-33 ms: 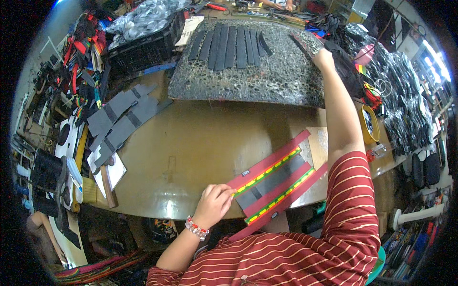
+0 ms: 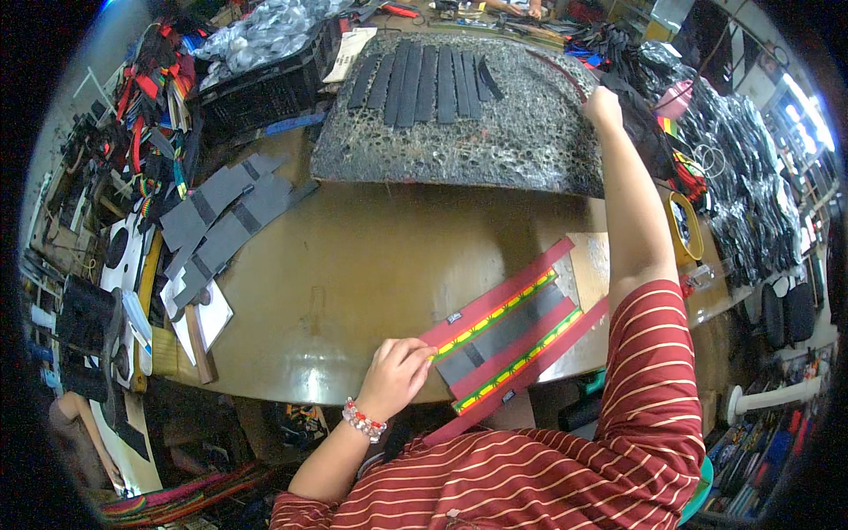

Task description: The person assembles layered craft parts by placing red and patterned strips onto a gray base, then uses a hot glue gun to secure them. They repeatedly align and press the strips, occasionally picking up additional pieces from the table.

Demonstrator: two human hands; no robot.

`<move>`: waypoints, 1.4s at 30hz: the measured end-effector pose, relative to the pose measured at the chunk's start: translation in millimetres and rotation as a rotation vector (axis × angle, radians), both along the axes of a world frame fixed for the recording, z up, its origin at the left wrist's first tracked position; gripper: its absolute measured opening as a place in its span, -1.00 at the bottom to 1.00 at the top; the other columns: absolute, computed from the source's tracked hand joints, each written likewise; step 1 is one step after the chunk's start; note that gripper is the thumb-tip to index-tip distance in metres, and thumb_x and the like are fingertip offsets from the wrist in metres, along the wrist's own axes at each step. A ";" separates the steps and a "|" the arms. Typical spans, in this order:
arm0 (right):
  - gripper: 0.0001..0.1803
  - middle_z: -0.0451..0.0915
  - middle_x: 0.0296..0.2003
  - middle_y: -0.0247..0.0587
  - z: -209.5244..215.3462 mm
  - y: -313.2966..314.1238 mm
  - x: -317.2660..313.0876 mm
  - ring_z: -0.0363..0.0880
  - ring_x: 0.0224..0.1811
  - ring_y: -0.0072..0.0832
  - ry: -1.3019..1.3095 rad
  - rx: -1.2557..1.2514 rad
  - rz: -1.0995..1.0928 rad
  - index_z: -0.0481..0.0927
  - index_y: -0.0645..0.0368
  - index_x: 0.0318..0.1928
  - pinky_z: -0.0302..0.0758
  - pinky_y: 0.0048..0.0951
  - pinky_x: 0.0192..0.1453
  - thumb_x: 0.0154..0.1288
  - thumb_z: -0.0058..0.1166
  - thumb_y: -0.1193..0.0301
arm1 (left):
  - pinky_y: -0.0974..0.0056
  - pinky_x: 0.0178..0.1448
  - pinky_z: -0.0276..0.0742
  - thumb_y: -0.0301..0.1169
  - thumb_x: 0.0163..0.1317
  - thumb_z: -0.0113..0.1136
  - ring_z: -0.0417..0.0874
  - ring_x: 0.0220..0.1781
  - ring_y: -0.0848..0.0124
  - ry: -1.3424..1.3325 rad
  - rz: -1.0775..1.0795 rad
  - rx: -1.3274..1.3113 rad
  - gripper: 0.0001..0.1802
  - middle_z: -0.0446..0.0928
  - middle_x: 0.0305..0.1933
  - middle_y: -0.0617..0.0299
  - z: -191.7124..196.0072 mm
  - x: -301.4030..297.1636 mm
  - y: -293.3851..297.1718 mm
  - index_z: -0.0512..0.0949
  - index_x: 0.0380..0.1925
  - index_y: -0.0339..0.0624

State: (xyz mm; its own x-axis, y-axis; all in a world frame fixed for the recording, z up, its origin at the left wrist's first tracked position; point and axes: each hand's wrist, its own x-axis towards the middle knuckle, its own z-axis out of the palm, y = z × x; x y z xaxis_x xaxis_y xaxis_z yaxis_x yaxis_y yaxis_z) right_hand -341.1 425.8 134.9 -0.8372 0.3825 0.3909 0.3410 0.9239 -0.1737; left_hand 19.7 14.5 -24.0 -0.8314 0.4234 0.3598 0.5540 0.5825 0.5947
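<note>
My left hand [image 2: 395, 375] rests at the near table edge with its fingers pinching the left end of a red fabric panel [image 2: 508, 329] with yellow-green woven stripes and a dark grey centre strip. My right hand [image 2: 602, 106] is stretched far out to the right end of a dark speckled mat [image 2: 459, 146], with its fingers closed on a long thin dark strip [image 2: 558, 73] at the mat's edge. Several black strips [image 2: 426, 81] lie side by side on the mat's far part.
Grey cut pieces [image 2: 221, 216] are stacked at the table's left, above white sheets [image 2: 201, 320]. A black crate [image 2: 265, 84] stands at the back left. A yellow tape roll [image 2: 685, 225] lies right of my arm. Black bags and straps crowd the right side.
</note>
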 end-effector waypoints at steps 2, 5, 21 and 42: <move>-0.69 0.68 -0.40 -0.07 7.5 5.4 11.2 0.67 -0.42 -0.37 -0.134 -0.221 0.073 0.68 0.28 -0.23 0.57 -0.34 -0.33 0.09 0.25 0.30 | 0.15 0.04 0.44 -0.45 0.14 0.22 0.50 -0.08 0.19 -0.008 0.005 -0.002 -0.80 0.53 -0.15 0.19 -2.0 -0.5 -0.9 0.61 -0.20 -0.12; -0.80 0.60 -0.50 -0.36 2.2 -12.8 58.6 0.58 -0.47 -0.59 -0.004 -0.891 0.428 0.65 0.18 -0.29 0.43 -0.46 -0.48 0.15 0.18 0.32 | 0.15 0.04 0.44 -0.45 0.14 0.22 0.50 -0.07 0.18 0.001 -0.006 0.021 -0.80 0.53 -0.14 0.18 -1.4 -0.9 -2.9 0.61 -0.20 -0.14; -0.77 0.56 -0.33 -0.36 -64.3 -98.6 341.6 0.48 -0.28 -0.64 -0.442 -1.127 0.997 0.66 0.31 -0.18 0.39 -0.59 -0.25 0.29 0.17 0.38 | 0.58 -0.46 0.38 -0.32 0.35 0.13 0.45 -0.43 0.64 -0.893 0.039 1.658 -0.78 0.52 -0.28 0.38 17.6 -16.4 5.3 0.51 -0.06 -0.12; -0.79 0.62 -0.49 -0.33 -136.7 -172.8 352.2 0.51 -0.58 -0.64 -0.351 -1.251 0.459 0.61 0.28 -0.28 0.44 -0.60 -0.55 0.12 0.33 0.43 | 0.18 0.13 0.46 -0.40 0.09 0.30 0.55 0.00 0.27 -0.214 0.109 0.141 -0.89 0.51 -0.03 0.17 10.4 -6.8 -20.5 0.68 -0.34 -0.09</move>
State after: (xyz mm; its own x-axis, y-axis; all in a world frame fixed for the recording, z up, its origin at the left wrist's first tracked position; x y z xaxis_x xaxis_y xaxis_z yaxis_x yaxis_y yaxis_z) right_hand 11.2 252.9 -1.8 -0.9649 -0.0159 -0.2620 0.2492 0.2576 -0.9336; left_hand 13.0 -6.0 -13.6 -0.9328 0.2857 0.2196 0.3454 0.5351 0.7710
